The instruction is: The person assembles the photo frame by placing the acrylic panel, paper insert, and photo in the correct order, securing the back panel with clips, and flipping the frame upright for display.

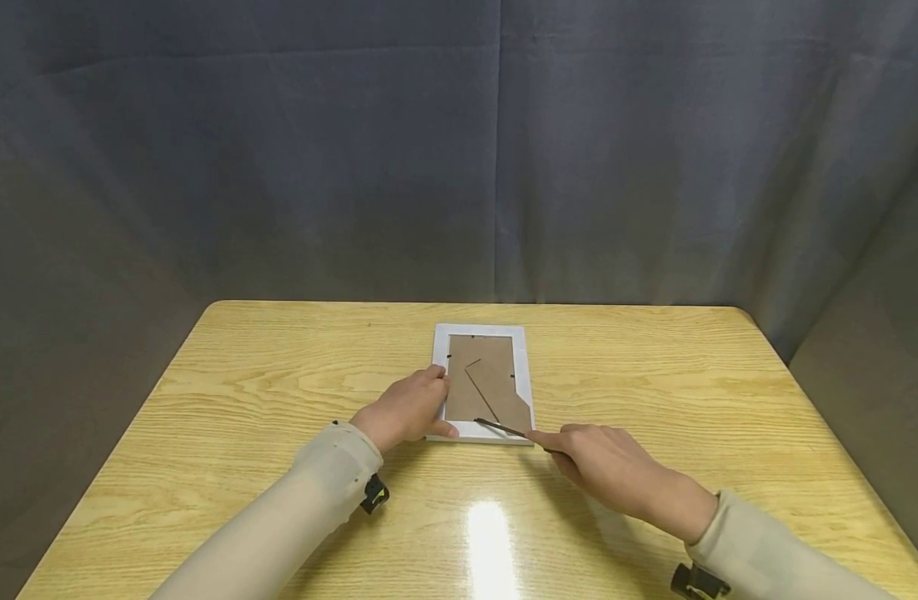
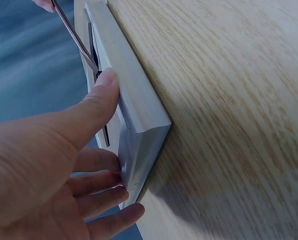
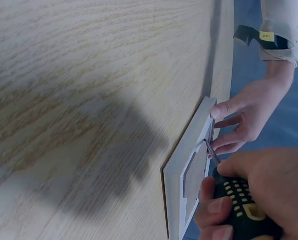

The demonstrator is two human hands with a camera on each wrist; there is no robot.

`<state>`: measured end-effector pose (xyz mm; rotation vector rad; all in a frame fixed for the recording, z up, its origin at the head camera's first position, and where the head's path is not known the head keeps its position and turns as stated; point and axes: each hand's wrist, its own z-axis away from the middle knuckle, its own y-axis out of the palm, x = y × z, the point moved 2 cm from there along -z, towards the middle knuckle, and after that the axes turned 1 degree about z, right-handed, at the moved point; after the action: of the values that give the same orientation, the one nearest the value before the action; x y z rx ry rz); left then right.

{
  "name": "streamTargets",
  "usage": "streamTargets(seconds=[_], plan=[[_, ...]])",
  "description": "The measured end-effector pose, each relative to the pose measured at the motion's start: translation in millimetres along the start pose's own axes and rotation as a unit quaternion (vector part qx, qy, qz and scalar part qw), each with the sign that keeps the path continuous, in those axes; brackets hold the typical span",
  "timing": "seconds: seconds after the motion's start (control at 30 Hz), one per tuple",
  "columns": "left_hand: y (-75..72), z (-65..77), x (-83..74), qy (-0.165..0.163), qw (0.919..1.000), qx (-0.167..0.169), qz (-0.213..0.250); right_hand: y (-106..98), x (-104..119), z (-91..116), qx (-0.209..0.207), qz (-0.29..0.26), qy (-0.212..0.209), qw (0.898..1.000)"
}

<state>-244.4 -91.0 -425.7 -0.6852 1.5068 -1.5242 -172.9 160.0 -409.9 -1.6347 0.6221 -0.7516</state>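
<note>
A white picture frame [image 1: 521, 358] lies on the worktop [image 1: 278, 375], its brown backing board [image 1: 469, 400] facing up. The left hand [image 1: 406, 408] has its grip clamped on the near left corner, thumb on the rim, fingers along the side; that corner is partly hidden by it. The right hand [image 1: 616, 467] has its grip closed around the dark green handle of a screwdriver [image 3: 246, 210]; the head view conceals most of the handle. The tip sits at the board's near edge, just beside the left thumb; whether it is under a tab cannot be made out. The left wrist view cuts the right hand to a sliver; the right wrist view crops the frame at the bottom.
</note>
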Motion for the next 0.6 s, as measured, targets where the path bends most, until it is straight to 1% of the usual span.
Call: streamTargets(seconds=[0.43, 0.6], plan=[[-1.7, 0.7, -1.6, -0.005, 1.0, 0.007, 0.002, -1.4, 1.7, -1.3, 0.03, -0.023, 0.023, 0.999], [-1.3, 1.4, -1.0, 0.001, 1.0, 0.005, -0.005, -1.2, 2.1, -2.2, 0.036, -0.027, 0.03, 0.999]])
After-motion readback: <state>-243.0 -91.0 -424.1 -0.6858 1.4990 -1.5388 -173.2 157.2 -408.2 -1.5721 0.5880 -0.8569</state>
